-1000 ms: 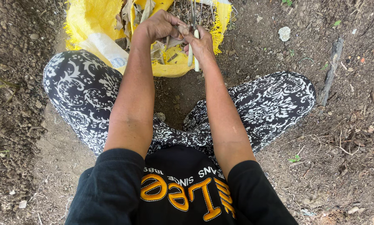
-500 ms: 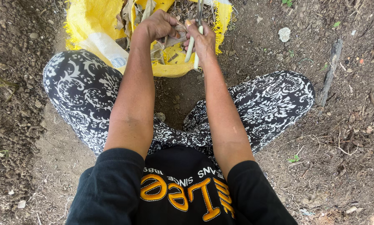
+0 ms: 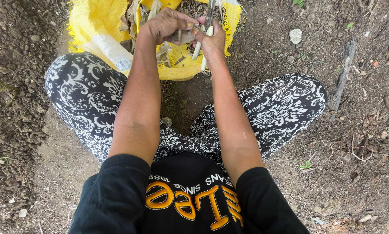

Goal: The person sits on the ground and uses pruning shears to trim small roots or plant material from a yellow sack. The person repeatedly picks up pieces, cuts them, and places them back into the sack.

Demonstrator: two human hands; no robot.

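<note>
Bare, dark soil [image 3: 367,143] scattered with twigs and small stones surrounded a person who sat cross-legged on the ground in black-and-white patterned trousers [image 3: 79,97] and a black shirt. At the far edge of the scene, just beyond the knees, lay a yellow woven sack [image 3: 92,21], opened out and holding dry leaves, husks and plant scraps.

Both arms reached forward over the sack. The left hand [image 3: 166,26] was clenched around a small piece of dry plant material [image 3: 183,38], its fingers curled tight and its fingertips meeting those of the other hand. The right hand [image 3: 211,41] grasped a pair of shears with pale handles [image 3: 201,50]; the handles hung down and toward the near side, while the metal blades pointed away toward the far edge. The blades seemed to be beside the held piece, though the view there was too crowded to be sure.

A pale stone [image 3: 295,35] lay to the right of the sack, and a dark stick [image 3: 342,76] rested on the soil farther right, beside the right knee.
</note>
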